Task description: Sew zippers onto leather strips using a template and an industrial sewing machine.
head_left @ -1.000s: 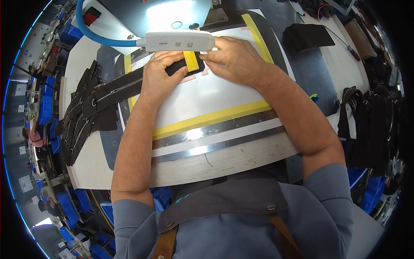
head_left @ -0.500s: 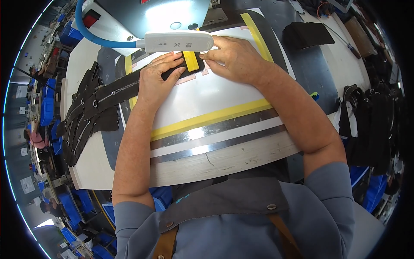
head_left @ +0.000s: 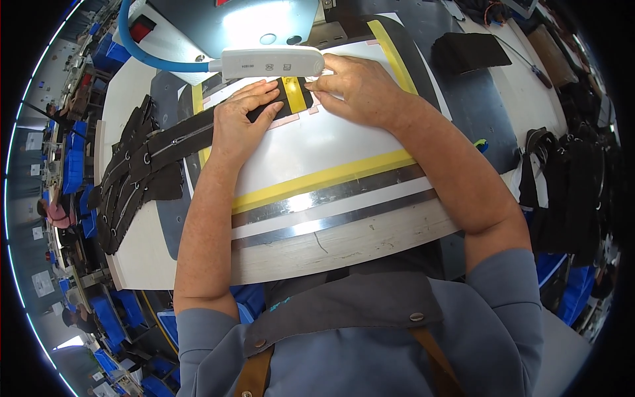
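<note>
My left hand (head_left: 238, 122) rests palm down, fingers stretched out, on a black fabric strip with a zipper (head_left: 192, 135). The strip runs from the left edge of the table up beneath my fingers. Over its far end lies a short yellow strip (head_left: 294, 96), between my two hands. At the strip's right end, my right hand (head_left: 360, 91) is bent inward, its index fingertip touching the edge and its thumb just below. Whether it pinches the edge is hard to see. Under both hands is a white sheet (head_left: 317, 149) bordered with yellow tape (head_left: 324, 178).
A white oblong device (head_left: 272, 63) on a blue cable (head_left: 152, 63) hangs just above my fingers, below a lit machine (head_left: 258, 20). More black zippered pieces (head_left: 126, 178) lie at left. To the right are a black folded piece (head_left: 469, 51), a screwdriver (head_left: 539, 74) and dark fabric (head_left: 569, 192).
Both hands stay almost where they were on the black strip. The yellow strip between them looks brighter and shinier now.
</note>
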Available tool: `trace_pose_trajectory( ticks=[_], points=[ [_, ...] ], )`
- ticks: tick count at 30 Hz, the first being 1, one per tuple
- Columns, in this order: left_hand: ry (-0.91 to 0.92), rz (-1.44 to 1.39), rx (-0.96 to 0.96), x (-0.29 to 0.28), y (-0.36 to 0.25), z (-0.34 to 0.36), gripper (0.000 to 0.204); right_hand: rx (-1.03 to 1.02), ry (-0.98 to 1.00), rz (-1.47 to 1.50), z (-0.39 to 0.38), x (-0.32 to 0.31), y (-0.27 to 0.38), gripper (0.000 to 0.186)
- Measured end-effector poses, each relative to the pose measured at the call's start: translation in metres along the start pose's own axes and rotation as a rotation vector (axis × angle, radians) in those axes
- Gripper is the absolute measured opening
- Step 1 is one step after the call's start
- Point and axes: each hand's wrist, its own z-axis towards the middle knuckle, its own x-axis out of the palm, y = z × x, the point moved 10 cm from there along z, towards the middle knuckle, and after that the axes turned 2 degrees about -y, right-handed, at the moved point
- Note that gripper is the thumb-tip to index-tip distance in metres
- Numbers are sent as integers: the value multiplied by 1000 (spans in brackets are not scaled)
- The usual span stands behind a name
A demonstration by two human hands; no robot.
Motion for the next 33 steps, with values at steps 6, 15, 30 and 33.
trace_pose_trajectory(
  ticks=[6,15,30,33],
  points=[
    [-135,-57,9,-7,-10,6,22,2,-14,43,2,-1,-1,14],
    [-166,119,-503,43,26,36,47,45,34,200,-4,-3,-16,18],
    [-216,193,-140,-34,17,2,8,631,-16,-585,-101,-170,-150,46],
    [-207,211,-135,-40,21,-6,10,768,104,-513,-100,-167,-160,47]
  ],
)
